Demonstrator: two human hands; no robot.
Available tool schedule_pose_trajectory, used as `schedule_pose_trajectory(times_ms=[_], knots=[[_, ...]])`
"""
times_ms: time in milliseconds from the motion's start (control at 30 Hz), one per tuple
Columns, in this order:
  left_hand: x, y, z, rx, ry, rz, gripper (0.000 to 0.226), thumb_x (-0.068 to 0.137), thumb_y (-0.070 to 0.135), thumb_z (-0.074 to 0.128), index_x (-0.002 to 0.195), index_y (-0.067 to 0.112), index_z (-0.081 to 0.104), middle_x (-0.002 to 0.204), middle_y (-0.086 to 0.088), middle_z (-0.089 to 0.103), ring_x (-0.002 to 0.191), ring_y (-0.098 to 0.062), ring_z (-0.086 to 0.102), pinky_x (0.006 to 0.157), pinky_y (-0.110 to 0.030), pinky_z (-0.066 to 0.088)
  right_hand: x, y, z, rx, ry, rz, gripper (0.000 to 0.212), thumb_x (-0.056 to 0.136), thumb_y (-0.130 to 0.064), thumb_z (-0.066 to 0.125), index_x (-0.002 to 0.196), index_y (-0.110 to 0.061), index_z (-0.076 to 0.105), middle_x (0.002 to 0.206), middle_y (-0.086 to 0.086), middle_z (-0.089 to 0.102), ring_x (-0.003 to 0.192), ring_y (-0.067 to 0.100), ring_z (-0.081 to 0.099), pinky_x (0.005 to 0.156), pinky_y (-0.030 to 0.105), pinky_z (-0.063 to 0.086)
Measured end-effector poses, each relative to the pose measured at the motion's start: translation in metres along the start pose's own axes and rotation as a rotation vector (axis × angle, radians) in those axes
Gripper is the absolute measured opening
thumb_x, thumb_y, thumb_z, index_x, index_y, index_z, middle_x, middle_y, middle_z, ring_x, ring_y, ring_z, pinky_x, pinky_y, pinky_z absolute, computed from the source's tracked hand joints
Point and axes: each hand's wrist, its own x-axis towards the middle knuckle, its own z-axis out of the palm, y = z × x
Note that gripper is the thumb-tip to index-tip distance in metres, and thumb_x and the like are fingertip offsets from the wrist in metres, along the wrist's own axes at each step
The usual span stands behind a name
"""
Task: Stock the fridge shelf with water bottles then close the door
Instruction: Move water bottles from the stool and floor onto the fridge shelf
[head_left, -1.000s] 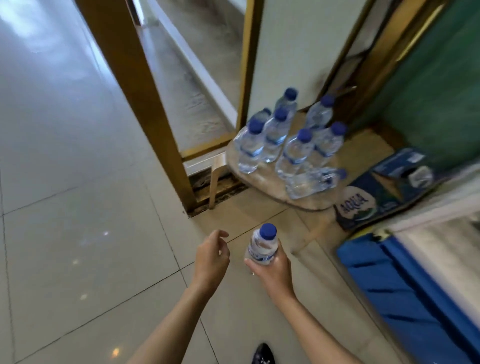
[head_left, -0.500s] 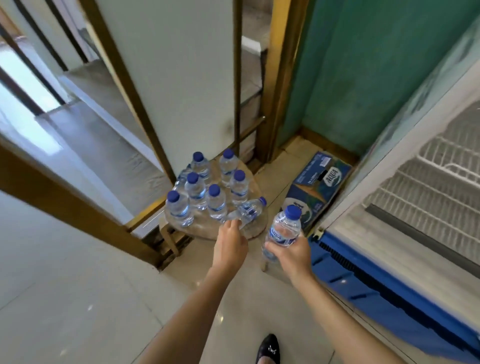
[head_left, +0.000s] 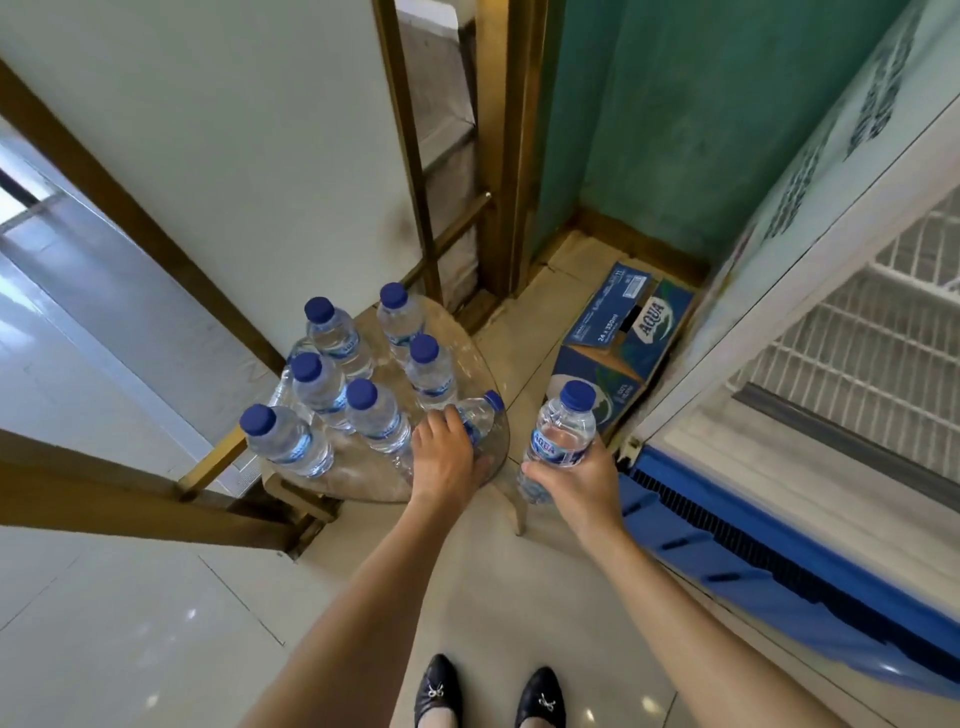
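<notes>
Reaching forward and down, clasping a lying bottle (head_left: 482, 419) under the palm-down left hand (head_left: 444, 460) and gripping an upright bottle (head_left: 563, 434) in the right hand (head_left: 582, 486).

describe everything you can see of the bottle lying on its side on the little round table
The lying bottle is small and clear plastic, with a blue cap pointing away and to the right, and a strip of blue label showing. It lies on its side at the near right edge of the round table, beside the upright bottles. The left hand covers its lower half, fingers curled round it.
</notes>
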Motion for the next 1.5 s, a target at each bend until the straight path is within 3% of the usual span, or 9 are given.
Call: schedule_pose_trajectory(times_ms=[200, 367, 533, 667, 733, 833, 1067, 1333, 1500], knots=[[0.0, 0.0, 0.011, 0.122, -0.018, 0.031, 0.069, 0.084, 0.057, 0.056, 0.13, 0.008, 0.039, 0.124, -0.013, 0.055, 0.114, -0.03, 0.054, 0.098, -0.041, 0.043, 0.006, 0.006, -0.004, 0.041, 0.012, 0.029, 0.045, 0.069, 0.0, 0.08, 0.085, -0.034, 0.055, 0.085, -0.021, 0.061, 0.074, -0.014, 0.057, 0.061, -0.003, 0.041], [0.001, -0.003, -0.008, -0.259, -0.227, 0.018, 0.061, 0.077, 0.052, 0.069, 0.118, 0.014, 0.042, 0.115, -0.008, 0.06, 0.1, -0.027, 0.059, 0.086, -0.043, 0.052, -0.001, 0.001, -0.02, 0.041, 0.035, 0.045, 0.044, 0.068, -0.001, 0.08, 0.096, -0.027, 0.058, 0.087, -0.02, 0.061, 0.075, -0.019, 0.058, 0.062, -0.001, 0.043], [-0.031, 0.024, -0.068, -0.593, -0.276, 0.032, 0.054, 0.077, 0.04, 0.074, 0.116, 0.014, 0.047, 0.102, 0.001, 0.061, 0.087, -0.017, 0.06, 0.073, -0.029, 0.05, -0.027, -0.033, -0.051, 0.097, 0.119, 0.125, 0.039, 0.067, -0.009, 0.082, 0.09, -0.03, 0.058, 0.089, -0.013, 0.065, 0.085, 0.006, 0.062, 0.074, 0.021, 0.047], [-0.055, 0.051, -0.13, -0.867, -0.366, 0.07, 0.037, 0.081, 0.034, 0.072, 0.108, 0.016, 0.056, 0.092, 0.004, 0.066, 0.079, -0.01, 0.065, 0.066, -0.018, 0.049, -0.057, -0.073, -0.087, 0.139, 0.194, 0.143, 0.034, 0.067, 0.0, 0.077, 0.097, -0.006, 0.062, 0.084, 0.014, 0.069, 0.077, 0.028, 0.067, 0.071, 0.028, 0.054], [-0.07, 0.065, -0.167, -1.005, -0.433, 0.108, 0.028, 0.084, 0.031, 0.069, 0.102, 0.011, 0.062, 0.085, 0.0, 0.069, 0.078, -0.016, 0.067, 0.067, -0.023, 0.054, -0.075, -0.096, -0.112, 0.16, 0.23, 0.131, 0.038, 0.065, -0.003, 0.079, 0.098, -0.014, 0.063, 0.087, 0.006, 0.072, 0.084, 0.025, 0.069, 0.076, 0.034, 0.055], [-0.09, 0.09, -0.225, -1.13, -0.513, 0.127, 0.052, 0.081, 0.043, 0.07, 0.106, -0.002, 0.063, 0.085, -0.009, 0.07, 0.076, -0.02, 0.069, 0.065, -0.032, 0.056, -0.105, -0.138, -0.156, 0.185, 0.258, 0.099, 0.043, 0.065, -0.008, 0.082, 0.102, -0.021, 0.064, 0.097, -0.001, 0.073, 0.093, 0.019, 0.068, 0.085, 0.039, 0.056], [-0.132, 0.185, -0.362, -1.232, -0.732, 0.517, 0.027, 0.095, 0.033, 0.053, 0.103, 0.012, 0.065, 0.09, 0.0, 0.074, 0.085, -0.017, 0.07, 0.081, -0.036, 0.057, -0.159, -0.256, -0.274, 0.115, 0.308, -0.071, 0.044, 0.068, 0.003, 0.079, 0.108, -0.011, 0.066, 0.1, 0.007, 0.073, 0.094, 0.02, 0.068, 0.092, 0.036, 0.051], [-0.16, 0.329, -0.505, -1.165, -0.7, 0.932, 0.036, 0.068, 0.014, 0.08, 0.098, 0.009, 0.062, 0.088, -0.009, 0.069, 0.085, -0.027, 0.066, 0.086, -0.045, 0.054, -0.214, -0.383, -0.418, 0.043, 0.454, -0.314, 0.036, 0.072, 0.005, 0.075, 0.106, -0.004, 0.065, 0.089, 0.005, 0.069, 0.078, 0.01, 0.065, 0.068, 0.017, 0.051], [-0.17, 0.424, -0.576, -1.19, -0.588, 1.103, 0.039, 0.061, 0.021, 0.082, 0.091, 0.006, 0.063, 0.075, -0.007, 0.066, 0.065, -0.021, 0.064, 0.07, -0.04, 0.054, -0.224, -0.442, -0.512, -0.033, 0.512, -0.403, 0.043, 0.066, -0.009, 0.082, 0.106, -0.011, 0.066, 0.096, 0.011, 0.074, 0.093, 0.027, 0.071, 0.085, 0.042, 0.05]])
